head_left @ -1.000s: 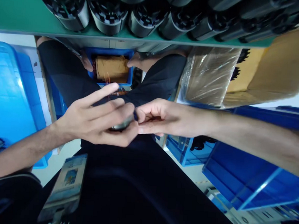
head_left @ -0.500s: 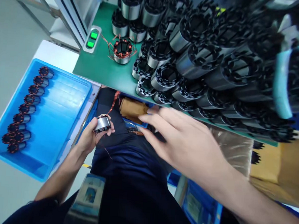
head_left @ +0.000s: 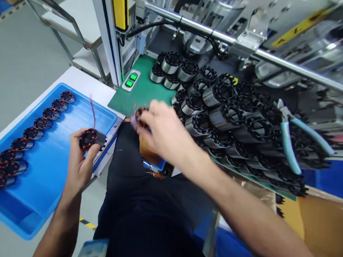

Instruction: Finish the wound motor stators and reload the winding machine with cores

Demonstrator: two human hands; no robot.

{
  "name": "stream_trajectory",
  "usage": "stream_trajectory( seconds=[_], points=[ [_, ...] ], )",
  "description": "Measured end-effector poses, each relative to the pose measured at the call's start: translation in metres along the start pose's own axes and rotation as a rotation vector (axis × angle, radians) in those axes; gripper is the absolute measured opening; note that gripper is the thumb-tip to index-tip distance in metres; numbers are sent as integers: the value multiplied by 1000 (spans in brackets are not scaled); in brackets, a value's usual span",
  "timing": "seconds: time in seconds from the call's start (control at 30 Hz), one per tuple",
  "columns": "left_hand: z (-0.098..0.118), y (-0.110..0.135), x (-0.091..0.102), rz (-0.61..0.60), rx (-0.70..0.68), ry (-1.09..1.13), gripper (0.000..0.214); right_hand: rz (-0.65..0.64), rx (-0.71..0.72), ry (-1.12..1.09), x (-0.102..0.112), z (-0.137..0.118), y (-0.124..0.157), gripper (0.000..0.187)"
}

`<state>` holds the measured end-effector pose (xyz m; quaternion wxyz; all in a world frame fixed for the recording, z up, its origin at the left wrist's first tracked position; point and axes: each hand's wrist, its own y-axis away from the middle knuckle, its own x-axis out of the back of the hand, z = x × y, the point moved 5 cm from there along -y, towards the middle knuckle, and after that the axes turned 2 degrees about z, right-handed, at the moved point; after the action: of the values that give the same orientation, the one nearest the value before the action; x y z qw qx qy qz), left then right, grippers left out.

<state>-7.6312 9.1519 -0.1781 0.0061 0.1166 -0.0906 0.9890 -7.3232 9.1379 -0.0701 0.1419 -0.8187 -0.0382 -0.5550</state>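
Note:
My left hand is closed round a wound stator with copper coils, and a loose red wire end stands up from it. It hovers over the right edge of a blue tray. My right hand reaches over the green mat and grips a second wound stator, which is blurred by motion. A row of several wound stators lies along the tray's left side.
A big pile of black unwound stator cores covers the mat's right part. Teal-handled pliers lie on the pile. Two green buttons sit at the mat's left edge, before a winding machine. A cardboard box stands at lower right.
My left hand carried its stator left, out over the blue tray. My right hand moved up onto the green mat and took hold of the wound stator there. The view tilted upward.

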Motion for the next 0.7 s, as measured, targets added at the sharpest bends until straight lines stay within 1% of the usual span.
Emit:
stream_trajectory(
  seconds=[0.03, 0.07, 0.1, 0.13, 0.17, 0.2, 0.23, 0.27, 0.3, 0.37, 0.4, 0.43, 0.5, 0.53, 0.57, 0.6, 0.63, 0.67, 0.7],
  points=[
    [8, -9, -3, -25, -72, -101, 68, -63, -30, -138, -1, -17, 27, 30],
    [16, -20, -10, -59, -132, -183, 70, -176, -26, -328, -10, -35, 56, 25],
    [25, -31, -19, -96, -184, -249, 73, -262, -45, -504, -22, -50, 84, 20],
    [32, -43, -31, -129, -231, -301, 75, -329, -88, -648, -37, -60, 111, 22],
    [40, -55, -46, -162, -276, -343, 76, -383, -130, -745, -54, -66, 136, 30],
    [46, -68, -62, -191, -327, -378, 75, -410, -195, -782, -73, -68, 158, 40],
    [51, -81, -79, -222, -389, -409, 71, -417, -256, -798, -90, -67, 177, 47],
    [55, -93, -96, -250, -453, -443, 67, -413, -310, -807, -106, -64, 193, 46],
    [57, -104, -113, -276, -505, -482, 63, -400, -358, -802, -117, -60, 206, 40],
    [57, -120, -139, -315, -556, -558, 57, -347, -422, -770, -129, -50, 224, 26],
    [57, -124, -146, -321, -570, -592, 58, -314, -441, -749, -129, -45, 229, 21],
    [58, -124, -149, -311, -595, -615, 63, -279, -455, -730, -125, -39, 234, 19],
    [67, -111, -143, -261, -697, -613, 83, -197, -469, -696, -113, -28, 239, 18],
    [73, -98, -136, -239, -758, -590, 93, -149, -472, -674, -104, -21, 240, 19],
    [79, -82, -128, -248, -807, -551, 99, -92, -471, -642, -95, -15, 241, 20],
    [82, -65, -121, -307, -817, -515, 94, -29, -464, -598, -84, -10, 240, 21],
    [81, -46, -118, -439, -792, -468, 84, 40, -447, -545, -73, -5, 239, 22],
    [77, -25, -120, -643, -728, -412, 80, 103, -427, -489, -63, -2, 237, 21],
    [70, -3, -124, -850, -646, -351, 82, 160, -401, -434, -53, -1, 233, 20]
  ],
)
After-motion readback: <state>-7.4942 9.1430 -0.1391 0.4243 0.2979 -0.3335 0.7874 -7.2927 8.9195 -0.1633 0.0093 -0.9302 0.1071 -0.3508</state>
